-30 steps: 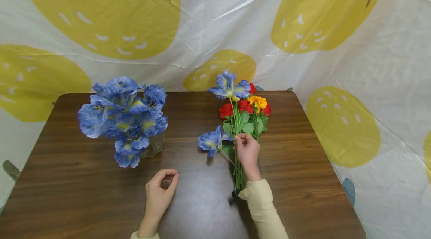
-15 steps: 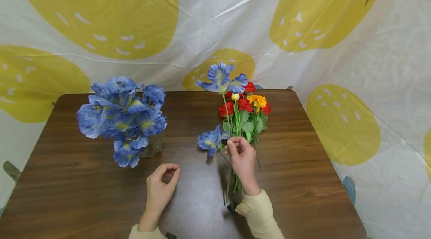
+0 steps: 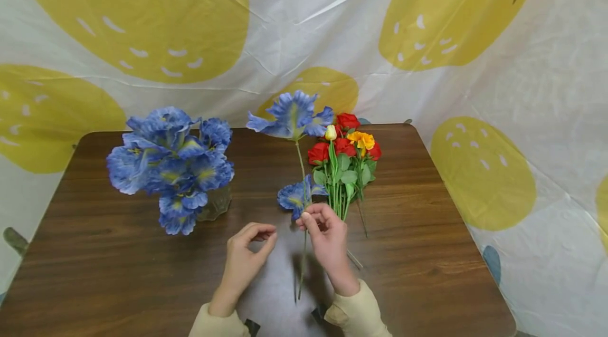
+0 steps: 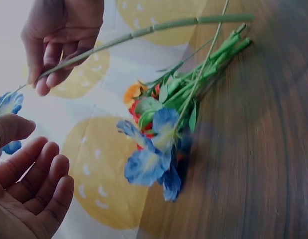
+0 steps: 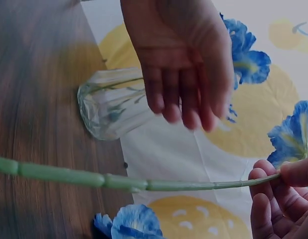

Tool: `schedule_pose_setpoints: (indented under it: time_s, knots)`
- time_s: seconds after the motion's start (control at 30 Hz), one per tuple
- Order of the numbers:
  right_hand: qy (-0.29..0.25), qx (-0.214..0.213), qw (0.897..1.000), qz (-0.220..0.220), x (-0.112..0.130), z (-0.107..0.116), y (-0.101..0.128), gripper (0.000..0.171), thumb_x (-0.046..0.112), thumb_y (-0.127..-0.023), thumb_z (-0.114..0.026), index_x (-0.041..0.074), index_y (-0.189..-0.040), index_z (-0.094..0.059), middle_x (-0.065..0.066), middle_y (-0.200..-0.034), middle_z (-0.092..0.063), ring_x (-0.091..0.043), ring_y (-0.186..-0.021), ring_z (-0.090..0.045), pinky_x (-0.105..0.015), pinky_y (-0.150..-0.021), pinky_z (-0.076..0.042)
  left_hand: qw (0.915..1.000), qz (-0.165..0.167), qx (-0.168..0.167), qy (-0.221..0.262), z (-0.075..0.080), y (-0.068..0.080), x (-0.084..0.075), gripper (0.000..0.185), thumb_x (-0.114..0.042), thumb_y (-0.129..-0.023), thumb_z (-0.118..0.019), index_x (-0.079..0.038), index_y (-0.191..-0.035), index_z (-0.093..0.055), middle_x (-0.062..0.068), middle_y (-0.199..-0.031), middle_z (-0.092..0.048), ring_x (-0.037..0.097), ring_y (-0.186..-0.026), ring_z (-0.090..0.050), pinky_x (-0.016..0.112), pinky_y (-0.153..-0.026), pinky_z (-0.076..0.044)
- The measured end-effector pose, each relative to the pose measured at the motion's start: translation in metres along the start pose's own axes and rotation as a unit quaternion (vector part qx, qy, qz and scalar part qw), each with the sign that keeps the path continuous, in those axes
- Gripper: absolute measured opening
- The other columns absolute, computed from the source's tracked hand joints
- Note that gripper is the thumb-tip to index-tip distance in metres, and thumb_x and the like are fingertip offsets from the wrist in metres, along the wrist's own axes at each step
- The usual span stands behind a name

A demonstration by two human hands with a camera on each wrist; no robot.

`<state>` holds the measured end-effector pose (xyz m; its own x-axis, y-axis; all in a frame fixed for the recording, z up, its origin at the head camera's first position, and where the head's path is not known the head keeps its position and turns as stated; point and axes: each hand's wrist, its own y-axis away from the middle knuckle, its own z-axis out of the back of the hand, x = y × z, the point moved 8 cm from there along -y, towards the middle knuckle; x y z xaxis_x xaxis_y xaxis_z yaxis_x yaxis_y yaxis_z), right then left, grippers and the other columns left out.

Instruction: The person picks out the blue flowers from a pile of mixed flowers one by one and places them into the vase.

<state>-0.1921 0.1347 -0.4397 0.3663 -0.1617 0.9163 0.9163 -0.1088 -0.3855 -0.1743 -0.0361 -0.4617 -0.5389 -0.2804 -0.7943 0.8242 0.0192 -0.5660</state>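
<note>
My right hand pinches the thin stem of a blue iris between thumb and fingers. The flower stands up above the hand, and its long green stem hangs down below, crossing the right wrist view. To the left of it my left hand holds nothing; its fingers are loosely bent, apart from the stem. A second blue iris lies on the table behind the right hand, partly covered by it in the head view. Several more blue irises fill a clear glass vase at the left.
Red roses, an orange flower and a pale yellow tulip lie bunched on the dark wooden table, right of the hands. A white cloth with yellow fruit shapes hangs behind the table.
My right hand has drawn the iris left and toward me, away from the bunch, baring the tulip. The left hand has shifted right and slightly forward, closer to the stem.
</note>
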Motion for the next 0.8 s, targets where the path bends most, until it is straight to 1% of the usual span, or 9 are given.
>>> schedule_pose_setpoints:
  time_s: [0.1,0.2,0.27,0.33,0.43,0.6,0.67,0.73,0.8]
  knots:
    - [-0.004,0.004,1.0,0.004,0.0,-0.002,0.003,0.006,-0.012,-0.085,-0.058,-0.006,-0.087,-0.057,-0.019,-0.07,-0.066,-0.031,-0.06,-0.063,-0.036,-0.055,-0.055,0.9999,-0.003,0.01,0.007,-0.005,-0.004,-0.009,0.019,0.013,-0.07,-0.072,0.001,-0.085,-0.068,0.011,-0.079,-0.067,0.017,-0.067,-0.061,0.023,-0.061,-0.052]
    - [-0.009,0.01,1.0,0.012,0.001,-0.005,0.005,0.006,-0.011,-0.086,-0.058,-0.006,-0.089,-0.057,-0.02,-0.072,-0.067,-0.03,-0.062,-0.064,-0.037,-0.056,-0.055,0.9997,-0.013,0.015,0.012,-0.006,-0.009,-0.022,0.02,0.016,-0.068,-0.072,0.005,-0.084,-0.067,0.014,-0.077,-0.066,0.023,-0.065,-0.062,0.028,-0.059,-0.053]
    - [-0.017,0.017,1.0,0.017,0.002,-0.006,0.006,0.006,-0.011,-0.087,-0.056,-0.007,-0.09,-0.056,-0.02,-0.074,-0.067,-0.029,-0.064,-0.065,-0.034,-0.058,-0.055,0.9996,-0.014,0.021,0.014,-0.007,-0.012,-0.03,0.021,0.018,-0.066,-0.072,0.006,-0.084,-0.067,0.016,-0.077,-0.065,0.026,-0.064,-0.062,0.031,-0.059,-0.053]
    - [-0.025,0.024,0.999,0.022,0.003,-0.008,0.007,0.006,-0.011,-0.088,-0.054,-0.007,-0.091,-0.055,-0.022,-0.076,-0.067,-0.025,-0.067,-0.066,-0.03,-0.061,-0.055,0.9994,-0.013,0.028,0.015,-0.007,-0.014,-0.034,0.022,0.018,-0.066,-0.073,0.006,-0.084,-0.067,0.017,-0.077,-0.065,0.027,-0.065,-0.062,0.033,-0.059,-0.054]
    - [-0.039,0.03,0.998,0.029,0.004,-0.009,0.008,0.008,-0.013,-0.089,-0.05,-0.005,-0.091,-0.054,-0.023,-0.077,-0.067,-0.02,-0.07,-0.065,-0.024,-0.063,-0.052,0.9992,-0.007,0.035,0.016,-0.009,-0.015,-0.037,0.022,0.017,-0.066,-0.073,0.007,-0.084,-0.067,0.017,-0.078,-0.065,0.028,-0.065,-0.062,0.035,-0.059,-0.054]
    - [-0.047,0.041,0.997,0.036,0.003,-0.012,0.009,0.009,-0.012,-0.09,-0.048,-0.005,-0.09,-0.053,-0.023,-0.078,-0.067,-0.013,-0.07,-0.061,-0.018,-0.058,-0.043,0.9987,-0.005,0.045,0.025,-0.013,-0.014,-0.037,0.021,0.016,-0.066,-0.074,0.008,-0.085,-0.067,0.017,-0.079,-0.065,0.029,-0.067,-0.062,0.036,-0.059,-0.054]
    - [-0.048,0.045,0.997,0.039,0.003,-0.013,0.01,0.009,-0.013,-0.09,-0.048,-0.005,-0.09,-0.052,-0.023,-0.079,-0.066,-0.011,-0.07,-0.059,-0.018,-0.058,-0.043,0.9984,-0.005,0.048,0.029,-0.014,-0.013,-0.038,0.02,0.016,-0.066,-0.074,0.009,-0.084,-0.067,0.017,-0.078,-0.065,0.029,-0.067,-0.062,0.037,-0.059,-0.054]
    - [-0.049,0.046,0.997,0.042,0.003,-0.014,0.011,0.006,-0.012,-0.091,-0.049,-0.006,-0.09,-0.052,-0.024,-0.079,-0.066,-0.009,-0.072,-0.06,-0.018,-0.06,-0.044,0.9982,-0.005,0.051,0.033,-0.016,-0.013,-0.038,0.019,0.016,-0.067,-0.074,0.009,-0.083,-0.066,0.017,-0.078,-0.065,0.03,-0.067,-0.062,0.037,-0.059,-0.054]
    - [-0.05,0.046,0.997,0.046,0.003,-0.015,0.011,0.007,-0.013,-0.09,-0.048,-0.008,-0.09,-0.051,-0.024,-0.079,-0.066,-0.013,-0.073,-0.063,-0.02,-0.063,-0.047,0.998,-0.004,0.053,0.033,-0.017,-0.013,-0.038,0.018,0.016,-0.067,-0.074,0.008,-0.081,-0.066,0.016,-0.077,-0.065,0.029,-0.067,-0.062,0.037,-0.059,-0.055]
